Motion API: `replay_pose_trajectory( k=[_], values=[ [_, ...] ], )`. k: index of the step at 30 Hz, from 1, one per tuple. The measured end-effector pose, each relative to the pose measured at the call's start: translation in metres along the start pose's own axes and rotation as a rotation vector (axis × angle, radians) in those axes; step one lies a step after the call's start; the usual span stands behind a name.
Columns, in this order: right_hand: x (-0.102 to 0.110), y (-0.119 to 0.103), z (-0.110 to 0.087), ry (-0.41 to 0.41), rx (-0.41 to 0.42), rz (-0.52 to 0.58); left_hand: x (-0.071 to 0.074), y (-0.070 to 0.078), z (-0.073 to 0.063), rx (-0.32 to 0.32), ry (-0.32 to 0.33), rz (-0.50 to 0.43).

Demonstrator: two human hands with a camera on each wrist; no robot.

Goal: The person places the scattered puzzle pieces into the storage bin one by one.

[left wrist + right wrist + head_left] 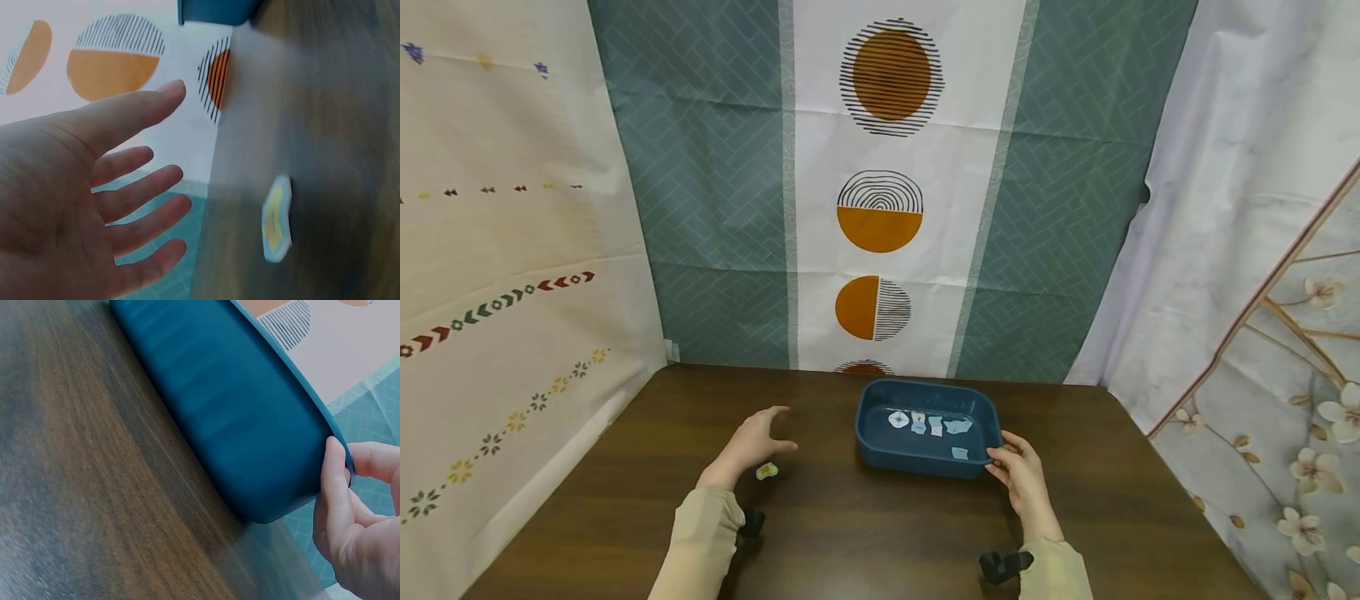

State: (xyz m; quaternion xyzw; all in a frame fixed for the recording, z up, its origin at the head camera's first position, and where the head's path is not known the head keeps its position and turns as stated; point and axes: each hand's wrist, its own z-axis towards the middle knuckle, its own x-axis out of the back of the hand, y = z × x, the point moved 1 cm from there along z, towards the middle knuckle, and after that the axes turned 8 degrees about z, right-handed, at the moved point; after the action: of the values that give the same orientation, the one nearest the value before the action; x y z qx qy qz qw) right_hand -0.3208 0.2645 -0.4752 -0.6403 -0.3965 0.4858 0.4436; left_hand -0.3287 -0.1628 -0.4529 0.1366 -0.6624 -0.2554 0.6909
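A dark blue rectangular tray [917,467] stands on the brown table, and several small pale paper cutouts [936,425] lie inside it. My right hand [1021,477] pinches the tray's rim at its near right corner, thumb on the outer wall in the right wrist view. My left hand [751,446] is held above the table to the left of the tray, fingers spread and holding nothing. Below and beside it lies one small yellow-green cutout with a pale border [767,471], which shows in the left wrist view right of the fingers [150,206].
The brown wooden table [850,533] reaches back to a hanging cloth [880,258] with orange circles. Patterned cloths hang at the left and the right, the right one [1300,467] printed with flowers. Dark straps with small mounts sit on both wrists.
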Motion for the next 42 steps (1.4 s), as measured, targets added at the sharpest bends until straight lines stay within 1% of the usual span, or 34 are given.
replay_pose_trajectory(
  k=[3, 8, 11, 16, 23, 27, 34, 42],
  values=[
    [0.0, 0.001, 0.0, -0.003, 0.005, -0.003, 0.001, -0.006, -0.005, 0.005, -0.026, -0.008],
    [0.001, 0.001, 0.001, -0.009, 0.01, -0.005, 0.003, -0.014, -0.01, 0.014, -0.112, -0.029],
    [0.001, 0.002, 0.002, -0.013, 0.009, -0.01, 0.003, -0.017, -0.012, 0.015, -0.133, -0.014],
    [0.003, 0.002, 0.003, -0.019, 0.007, -0.016, 0.003, -0.024, -0.014, 0.027, -0.144, 0.034],
    [0.003, 0.002, 0.003, -0.018, 0.006, -0.009, 0.003, -0.027, -0.016, 0.093, -0.162, 0.033],
    [0.002, 0.002, 0.002, -0.019, 0.008, -0.006, 0.003, -0.028, -0.018, 0.107, -0.158, 0.025],
    [0.001, 0.002, 0.002, -0.018, 0.01, -0.005, 0.004, -0.028, -0.019, 0.112, -0.152, 0.023],
    [0.002, 0.003, 0.003, -0.014, 0.012, -0.007, 0.002, -0.029, -0.019, 0.129, -0.155, 0.024]
  ],
)
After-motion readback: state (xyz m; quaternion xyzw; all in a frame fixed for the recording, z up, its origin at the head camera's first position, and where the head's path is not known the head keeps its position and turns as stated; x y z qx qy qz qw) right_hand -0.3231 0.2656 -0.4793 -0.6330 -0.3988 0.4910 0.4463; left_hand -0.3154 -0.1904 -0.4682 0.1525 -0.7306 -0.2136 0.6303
